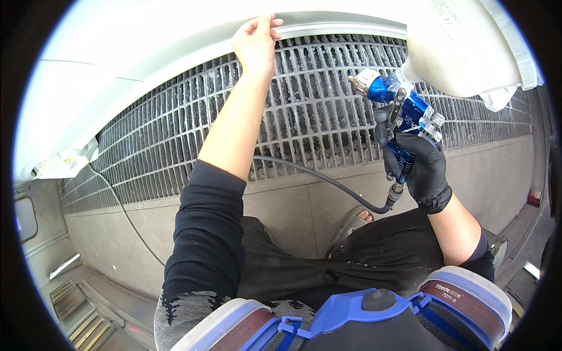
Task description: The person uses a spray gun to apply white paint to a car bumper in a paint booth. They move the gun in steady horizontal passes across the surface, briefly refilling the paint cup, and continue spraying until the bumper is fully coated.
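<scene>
My right hand, in a black glove, is wrapped round the grip of a blue spray gun. The gun's silver nozzle points left, and a large whitish paint cup is mounted on it. From the grip's lower end runs a dark air hose. My bare left hand reaches far forward to the lower edge of a white curved panel. Its fingers are loosely bent and a little apart, with nothing seen in them. Whether the fingertips touch the panel I cannot tell.
Under the panel lies a metal floor grating with grey residue on its bars. A thin cable crosses the floor at left, near a lamp-like part of the white body. A respirator with two filters juts into the lower view.
</scene>
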{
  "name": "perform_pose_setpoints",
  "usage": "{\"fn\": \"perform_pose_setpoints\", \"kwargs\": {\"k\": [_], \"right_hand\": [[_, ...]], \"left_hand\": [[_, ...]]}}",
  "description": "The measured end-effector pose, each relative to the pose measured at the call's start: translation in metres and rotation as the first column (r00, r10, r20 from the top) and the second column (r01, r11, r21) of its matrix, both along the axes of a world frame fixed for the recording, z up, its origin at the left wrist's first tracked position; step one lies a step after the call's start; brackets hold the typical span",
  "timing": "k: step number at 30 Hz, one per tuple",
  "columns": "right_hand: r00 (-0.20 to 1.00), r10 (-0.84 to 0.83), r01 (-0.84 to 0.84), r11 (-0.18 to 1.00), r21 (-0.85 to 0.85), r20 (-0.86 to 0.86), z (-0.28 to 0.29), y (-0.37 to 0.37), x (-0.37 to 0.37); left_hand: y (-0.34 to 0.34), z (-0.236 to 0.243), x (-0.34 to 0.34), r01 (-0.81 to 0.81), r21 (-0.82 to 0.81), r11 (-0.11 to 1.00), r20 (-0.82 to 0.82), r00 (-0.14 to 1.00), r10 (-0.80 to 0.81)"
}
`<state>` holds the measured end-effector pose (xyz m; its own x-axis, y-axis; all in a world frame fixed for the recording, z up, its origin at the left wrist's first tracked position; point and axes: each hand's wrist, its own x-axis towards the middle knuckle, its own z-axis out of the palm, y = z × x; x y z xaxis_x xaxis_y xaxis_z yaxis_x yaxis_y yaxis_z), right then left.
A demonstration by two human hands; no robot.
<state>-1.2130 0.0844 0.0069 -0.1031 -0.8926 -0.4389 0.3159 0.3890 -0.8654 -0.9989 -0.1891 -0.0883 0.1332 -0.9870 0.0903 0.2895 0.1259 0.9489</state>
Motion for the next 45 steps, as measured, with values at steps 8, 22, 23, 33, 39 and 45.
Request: {"fn": "perform_pose_setpoints", "kwargs": {"k": [8,22,23,33,39,45], "right_hand": [[0.999,0.052,-0.053,0.998,-0.017,-0.007,-0.002,-0.002,-0.002],[0.992,0.126,-0.126,0.991,-0.042,-0.007,-0.001,-0.002,-0.004],[0.993,0.118,-0.118,0.993,-0.029,-0.006,-0.001,-0.002,-0.004],[0.999,0.043,-0.043,0.999,0.003,-0.021,-0.003,0.0,-0.001],[1.0,0.017,-0.016,1.0,0.025,-0.02,-0.002,-0.002,0.001],[0.999,0.052,-0.052,0.998,0.034,-0.007,0.002,-0.004,0.001]], "left_hand": [[-0.002,-0.005,0.001,-0.003,-0.051,0.999,0.034,0.999,0.005],[-0.003,0.004,0.013,-0.035,-0.07,0.997,0.221,0.974,0.049],[-0.002,0.004,0.012,-0.039,-0.09,0.995,0.201,0.978,0.057],[-0.003,0.003,0.016,-0.022,-0.132,0.991,0.235,0.97,0.053],[-0.002,-0.001,0.022,-0.001,-0.158,0.987,0.264,0.964,0.043],[-0.008,-0.001,0.027,0.012,-0.157,0.988,0.287,0.957,0.034]]}}
